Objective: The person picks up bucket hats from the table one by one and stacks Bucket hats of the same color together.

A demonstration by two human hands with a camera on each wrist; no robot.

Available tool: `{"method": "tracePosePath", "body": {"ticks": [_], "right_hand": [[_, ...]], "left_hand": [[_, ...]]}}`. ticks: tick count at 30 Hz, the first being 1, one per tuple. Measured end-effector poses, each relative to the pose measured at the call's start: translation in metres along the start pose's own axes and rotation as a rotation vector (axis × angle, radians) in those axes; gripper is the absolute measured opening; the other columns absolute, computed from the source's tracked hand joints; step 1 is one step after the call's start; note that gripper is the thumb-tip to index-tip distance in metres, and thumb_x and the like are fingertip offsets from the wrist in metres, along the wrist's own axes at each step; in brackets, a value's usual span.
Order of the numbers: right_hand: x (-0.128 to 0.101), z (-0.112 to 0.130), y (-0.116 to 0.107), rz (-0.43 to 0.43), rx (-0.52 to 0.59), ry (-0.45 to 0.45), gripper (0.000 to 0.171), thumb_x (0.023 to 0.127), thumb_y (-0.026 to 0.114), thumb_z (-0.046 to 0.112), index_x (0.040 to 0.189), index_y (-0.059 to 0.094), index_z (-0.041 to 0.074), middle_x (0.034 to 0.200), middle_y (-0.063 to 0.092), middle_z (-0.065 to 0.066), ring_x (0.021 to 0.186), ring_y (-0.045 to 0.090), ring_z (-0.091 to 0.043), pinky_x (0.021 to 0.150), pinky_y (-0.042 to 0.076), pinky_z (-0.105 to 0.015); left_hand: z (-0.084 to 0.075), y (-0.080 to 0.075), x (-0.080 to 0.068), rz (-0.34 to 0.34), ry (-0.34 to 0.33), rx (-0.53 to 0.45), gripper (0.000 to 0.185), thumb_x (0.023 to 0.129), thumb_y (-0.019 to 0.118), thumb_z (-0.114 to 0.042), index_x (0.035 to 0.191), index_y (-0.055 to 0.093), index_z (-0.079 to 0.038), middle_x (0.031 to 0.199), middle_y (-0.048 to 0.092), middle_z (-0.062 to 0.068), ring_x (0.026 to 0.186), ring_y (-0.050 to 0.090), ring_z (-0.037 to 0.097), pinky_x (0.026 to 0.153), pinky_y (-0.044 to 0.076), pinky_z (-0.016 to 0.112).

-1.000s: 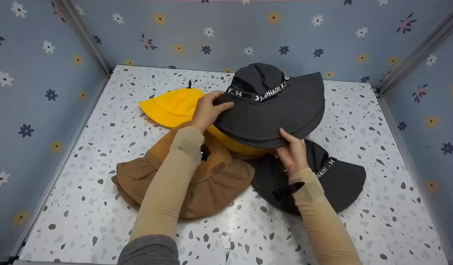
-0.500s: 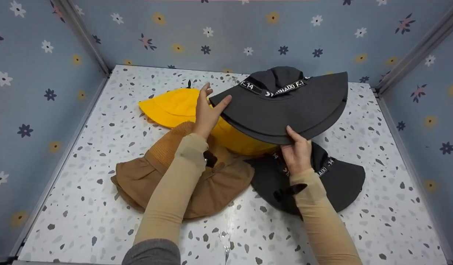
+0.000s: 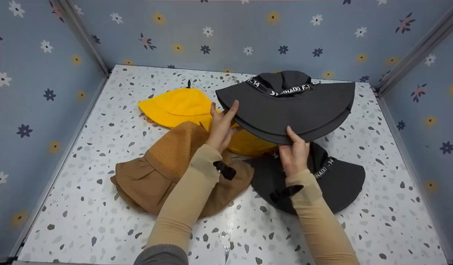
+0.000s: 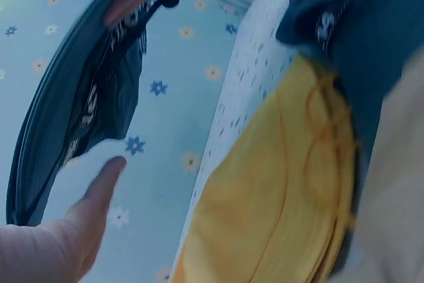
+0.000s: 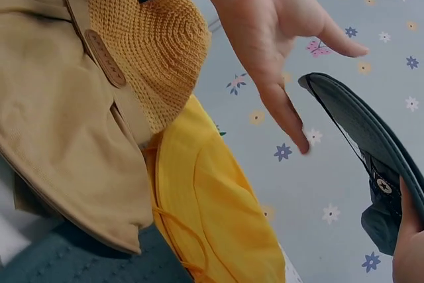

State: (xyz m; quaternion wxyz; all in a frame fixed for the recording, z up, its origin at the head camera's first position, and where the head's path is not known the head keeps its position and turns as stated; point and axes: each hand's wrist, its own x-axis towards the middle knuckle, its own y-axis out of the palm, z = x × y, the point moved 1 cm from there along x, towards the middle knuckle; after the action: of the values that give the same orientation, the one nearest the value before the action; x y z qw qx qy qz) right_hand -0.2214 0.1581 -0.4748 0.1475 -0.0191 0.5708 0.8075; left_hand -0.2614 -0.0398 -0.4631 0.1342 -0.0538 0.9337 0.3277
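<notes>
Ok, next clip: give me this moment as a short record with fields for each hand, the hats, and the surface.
left hand: open, fingers straight, just off the lifted hat's brim edge
right hand: pinches the near brim of the lifted dark grey hat
lifted hat: wide brim, lettered band, held above the others
yellow hat: lies on the table, partly under the lifted hat
tan hat: knit crown, under the left forearm
second dark grey hat: lies flat, under the right forearm
surface: speckled white table

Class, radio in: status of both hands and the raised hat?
Right hand pinches grey hat brim, hat aloft. Left hand open, fingers at brim edge. Yellow hat and second grey hat lie beneath.
</notes>
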Motion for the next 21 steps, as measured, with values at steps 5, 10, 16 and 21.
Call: {"method": "tracePosePath", "body": {"ticks": [5,10,16,21], "right_hand": [[0.001,-0.006,-0.002,-0.012,0.029,-0.007,0.073,0.094,0.039,-0.021,0.154,0.033,0.020,0.158,0.035,-0.006,0.146,0.036,-0.025,0.106,0.047,-0.042],[-0.002,-0.010,-0.003,-0.016,0.036,0.019,0.071,0.095,0.040,-0.020,0.153,0.035,0.021,0.156,0.038,-0.005,0.146,0.036,-0.025,0.097,0.054,-0.041],[-0.004,-0.012,-0.004,-0.023,0.042,0.038,0.071,0.096,0.039,-0.018,0.154,0.033,0.022,0.157,0.037,-0.004,0.146,0.036,-0.024,0.099,0.053,-0.040],[-0.005,-0.012,-0.004,-0.019,0.054,0.057,0.068,0.096,0.039,-0.018,0.152,0.036,0.020,0.151,0.043,-0.004,0.146,0.035,-0.023,0.106,0.048,-0.041]], "left_hand": [[0.012,0.009,-0.003,0.000,-0.039,-0.060,0.102,0.094,0.069,-0.029,0.158,-0.010,-0.035,0.165,0.013,0.014,0.128,0.055,0.036,0.096,0.053,0.054],[0.018,0.013,-0.004,-0.008,-0.072,-0.125,0.104,0.095,0.067,-0.027,0.157,-0.016,-0.032,0.164,0.020,0.011,0.132,0.052,0.032,0.108,0.045,0.047],[0.022,0.013,-0.003,0.017,-0.020,-0.194,0.098,0.095,0.067,-0.015,0.159,-0.005,-0.032,0.157,0.037,0.008,0.130,0.054,0.028,0.105,0.049,0.039],[0.024,0.010,-0.004,0.031,0.029,-0.192,0.095,0.093,0.064,0.001,0.159,0.005,-0.033,0.154,0.041,0.010,0.130,0.055,0.031,0.102,0.051,0.039]]}}
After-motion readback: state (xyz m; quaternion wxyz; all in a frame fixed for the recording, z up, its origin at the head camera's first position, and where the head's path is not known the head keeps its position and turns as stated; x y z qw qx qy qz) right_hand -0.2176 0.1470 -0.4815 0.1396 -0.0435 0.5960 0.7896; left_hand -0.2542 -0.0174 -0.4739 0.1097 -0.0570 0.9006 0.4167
